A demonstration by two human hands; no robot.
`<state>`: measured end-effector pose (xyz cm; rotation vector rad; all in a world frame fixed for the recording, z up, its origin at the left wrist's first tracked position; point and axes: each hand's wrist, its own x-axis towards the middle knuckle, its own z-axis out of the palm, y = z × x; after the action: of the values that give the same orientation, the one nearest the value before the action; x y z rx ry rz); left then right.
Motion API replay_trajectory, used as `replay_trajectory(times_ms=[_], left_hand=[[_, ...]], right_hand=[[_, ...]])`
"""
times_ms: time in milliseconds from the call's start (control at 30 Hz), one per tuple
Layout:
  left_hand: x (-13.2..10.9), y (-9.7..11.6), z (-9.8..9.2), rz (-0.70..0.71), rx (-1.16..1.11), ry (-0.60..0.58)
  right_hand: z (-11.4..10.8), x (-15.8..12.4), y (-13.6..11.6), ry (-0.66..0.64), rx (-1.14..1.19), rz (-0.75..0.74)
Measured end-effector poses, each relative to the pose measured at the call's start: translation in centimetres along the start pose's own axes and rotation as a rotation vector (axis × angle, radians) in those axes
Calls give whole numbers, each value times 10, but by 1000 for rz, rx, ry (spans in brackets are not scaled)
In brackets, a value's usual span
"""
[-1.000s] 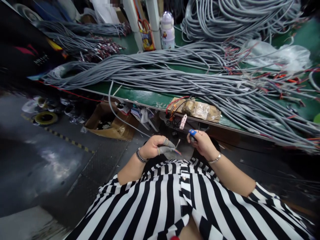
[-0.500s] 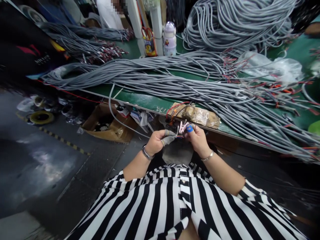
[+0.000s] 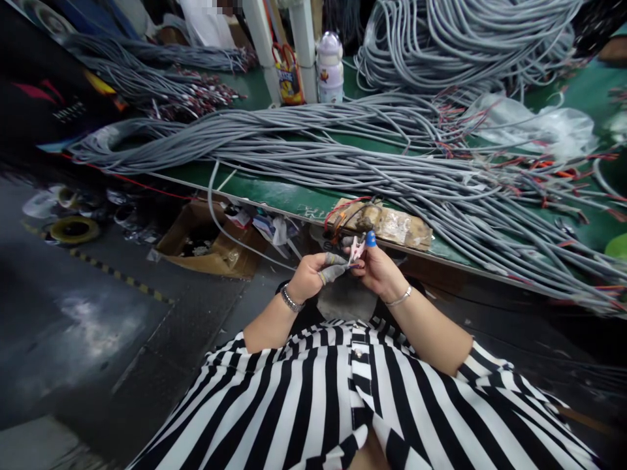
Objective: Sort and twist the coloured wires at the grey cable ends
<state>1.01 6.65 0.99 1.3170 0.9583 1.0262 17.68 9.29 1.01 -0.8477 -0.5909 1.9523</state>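
My left hand [image 3: 309,277], with grey covers on its fingertips, is pinched round the end of a grey cable [image 3: 234,239]. The cable hangs in a curve from the bench edge and runs into this hand from the left. Its thin coloured wires come out at the fingertips and are mostly hidden. My right hand [image 3: 381,269] wears a blue cover on one finger and grips a small pale pink clip [image 3: 356,249], shaped like a clothes peg. The clip is right at the wire ends, and both hands meet just in front of the bench.
Long bundles of grey cables [image 3: 294,155] lie across the green bench [image 3: 289,197]. At its front edge is a taped cardboard piece [image 3: 392,225]. A bottle [image 3: 330,68] and a coiled cable heap [image 3: 470,46] stand behind. Under the bench is a cardboard box [image 3: 223,254].
My right hand has turned and moved slightly left, bringing the pink clip down against the wire ends. My left hand keeps its hold on the cable.
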Motion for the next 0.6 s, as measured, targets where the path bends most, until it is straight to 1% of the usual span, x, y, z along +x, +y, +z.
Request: replay_trajectory(times_ms=[200,333,467,600], left_hand=[[3,1,3,-4,8,-40],[2,2,6,-10,17,-60],[0,2,5,4,29,-55],[-6,3,3,10,64,-62]], right_hand=[[4,3,1,77,52,-51],[6,2,3,101,84,-32],[5,-1,2,69,108,-6],[-3,-3,3,16,112,3]])
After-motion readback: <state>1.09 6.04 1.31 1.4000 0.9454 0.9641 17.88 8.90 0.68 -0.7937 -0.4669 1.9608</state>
